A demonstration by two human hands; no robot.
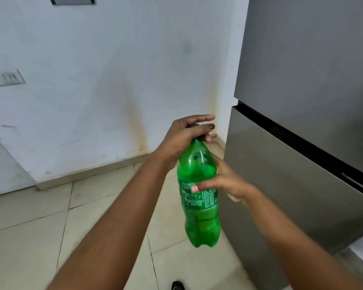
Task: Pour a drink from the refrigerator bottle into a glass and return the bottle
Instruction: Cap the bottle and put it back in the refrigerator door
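At the far left we see a white wall [92,70] carrying a pale switch plate [7,77], with brownish stains running down the wall towards the skirting. Below it lies a floor [40,237] of light tiles with dark grout lines.

Moving in from the lower left, our left forearm reaches up and across to the left hand [183,139], which is cupped over the top of the green bottle [198,193]. Its fingers [201,118] wrap loosely over the cap, of which only a sliver of purple shows beneath the palm; the index finger and thumb stick out to the right beyond the neck. We cannot tell how tightly the cap is gripped.

The bottle hangs in the air above the floor, roughly upright with a slight tilt, its green liquid reaching up to the shoulder and a printed label around its middle.

Just right of it, our right hand [226,183] clasps the bottle's body at the label, the thumb pressed across the front and the other fingers hidden behind.

At the far right stands the grey refrigerator [302,101], both doors closed, near the bottle but not touching it.
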